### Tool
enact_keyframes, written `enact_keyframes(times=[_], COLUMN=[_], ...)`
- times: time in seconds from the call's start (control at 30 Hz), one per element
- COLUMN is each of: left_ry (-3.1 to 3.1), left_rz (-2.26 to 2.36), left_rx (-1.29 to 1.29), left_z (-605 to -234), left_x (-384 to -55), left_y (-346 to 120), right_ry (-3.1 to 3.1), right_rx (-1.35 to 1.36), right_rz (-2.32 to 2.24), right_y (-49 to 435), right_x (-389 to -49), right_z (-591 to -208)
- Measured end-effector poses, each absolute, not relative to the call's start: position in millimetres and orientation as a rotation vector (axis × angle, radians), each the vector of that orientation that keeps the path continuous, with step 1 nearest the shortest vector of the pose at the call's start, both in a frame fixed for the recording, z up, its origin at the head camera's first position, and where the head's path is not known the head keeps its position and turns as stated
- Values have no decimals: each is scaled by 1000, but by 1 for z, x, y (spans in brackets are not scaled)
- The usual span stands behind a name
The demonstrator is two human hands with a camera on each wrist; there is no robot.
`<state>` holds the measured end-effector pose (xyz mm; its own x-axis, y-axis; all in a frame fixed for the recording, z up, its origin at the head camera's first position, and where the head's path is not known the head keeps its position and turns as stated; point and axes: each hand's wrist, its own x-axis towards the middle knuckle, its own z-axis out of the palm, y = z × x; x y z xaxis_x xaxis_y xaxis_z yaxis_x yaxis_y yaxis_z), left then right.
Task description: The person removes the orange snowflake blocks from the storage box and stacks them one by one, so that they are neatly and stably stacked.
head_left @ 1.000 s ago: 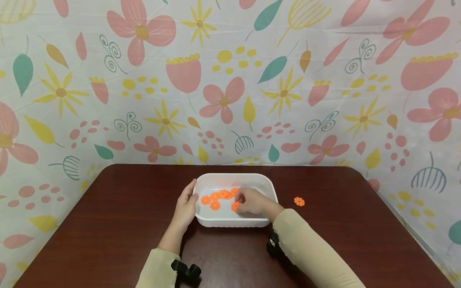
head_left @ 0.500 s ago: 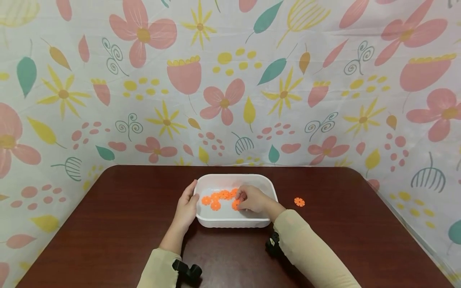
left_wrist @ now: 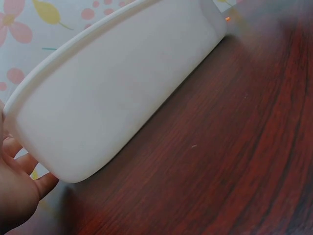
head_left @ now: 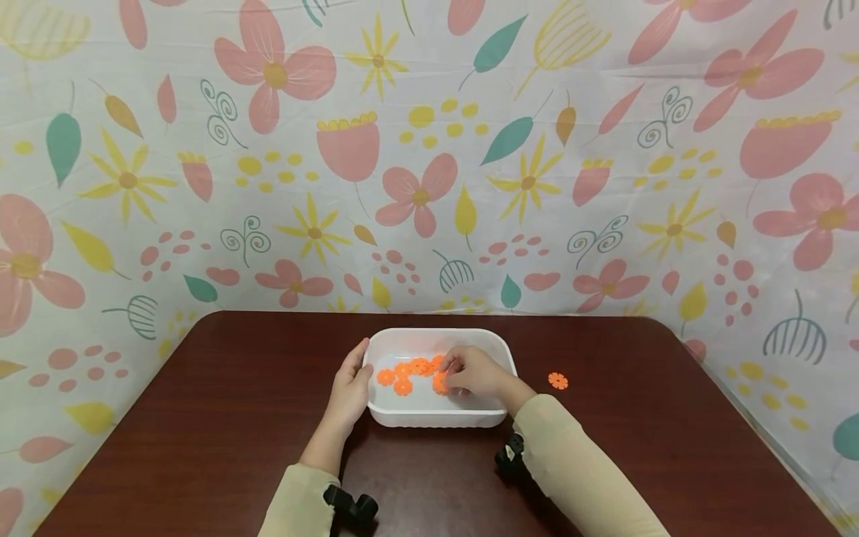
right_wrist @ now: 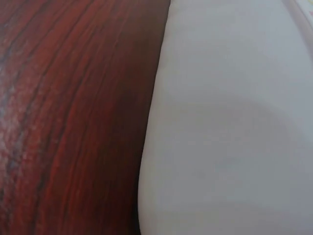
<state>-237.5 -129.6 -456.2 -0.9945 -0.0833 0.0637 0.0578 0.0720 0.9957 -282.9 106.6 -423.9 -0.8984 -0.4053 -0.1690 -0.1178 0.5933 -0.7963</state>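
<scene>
A white plastic tub [head_left: 436,419] stands on the table, with several orange notched discs [head_left: 403,387] lying in its left and middle part. My left hand [head_left: 347,395] grips the tub's left end, thumb at the rim and fingers along the outer wall; the left wrist view shows part of that hand [left_wrist: 19,191] against the wall. Reaching over the right side, my right hand [head_left: 478,374] has its fingers curled down and pinches an orange disc [head_left: 439,385] inside the tub. Its fingertips are partly hidden. Only the tub's outer wall [right_wrist: 225,122] and table appear in the right wrist view.
One more orange disc [head_left: 558,381] lies on the dark wooden table [head_left: 201,432], right of the tub. Behind the table hangs a flower-patterned cloth [head_left: 429,171]. Black wrist devices [head_left: 351,507] sit on both forearms.
The head view has tilted slightly, so everything sits a little lower. Both hands keep nearly the same places; the right fingers have shifted only slightly at the disc.
</scene>
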Motion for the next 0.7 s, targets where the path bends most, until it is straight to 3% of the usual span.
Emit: enact_keyframes(times=[0.7], left_ry=[-2216], left_rz=[-2068], left_rx=[0], left_z=[-455], left_x=[-236], left_y=[-129], right_ry=[2440], right_rx=[-474], right_rz=[-1406], right_y=[122], right_x=[-279], right_z=[-406])
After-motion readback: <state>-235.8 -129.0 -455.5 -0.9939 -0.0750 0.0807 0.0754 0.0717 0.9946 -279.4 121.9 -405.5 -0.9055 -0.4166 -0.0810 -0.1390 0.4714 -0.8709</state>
